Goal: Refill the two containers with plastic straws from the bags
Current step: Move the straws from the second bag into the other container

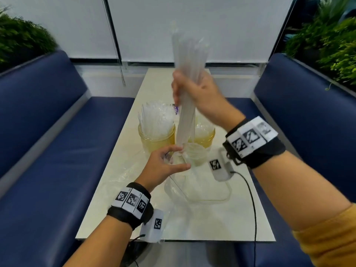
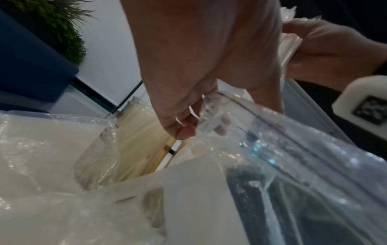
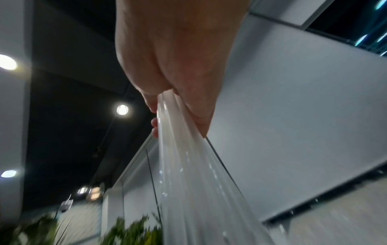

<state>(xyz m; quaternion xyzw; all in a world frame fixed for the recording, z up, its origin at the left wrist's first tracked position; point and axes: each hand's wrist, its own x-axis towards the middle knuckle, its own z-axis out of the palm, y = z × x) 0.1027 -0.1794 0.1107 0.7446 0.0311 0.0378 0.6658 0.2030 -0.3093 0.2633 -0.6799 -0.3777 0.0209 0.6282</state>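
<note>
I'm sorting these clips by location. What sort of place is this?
Probably a café or restaurant booth: blue padded benches face each other across a pale narrow table, with planter greenery behind them and jars of drinking straws on it.

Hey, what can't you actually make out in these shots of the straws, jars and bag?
- Right jar, head view: its fill, hidden behind the straw bundle and bag.
- Straw count, head and right wrist views: motion blur.
- Left hand, left wrist view: fingertips veiled by crinkled bag film.
- Right hand, right wrist view: fingers mostly hidden behind the straws.
</note>
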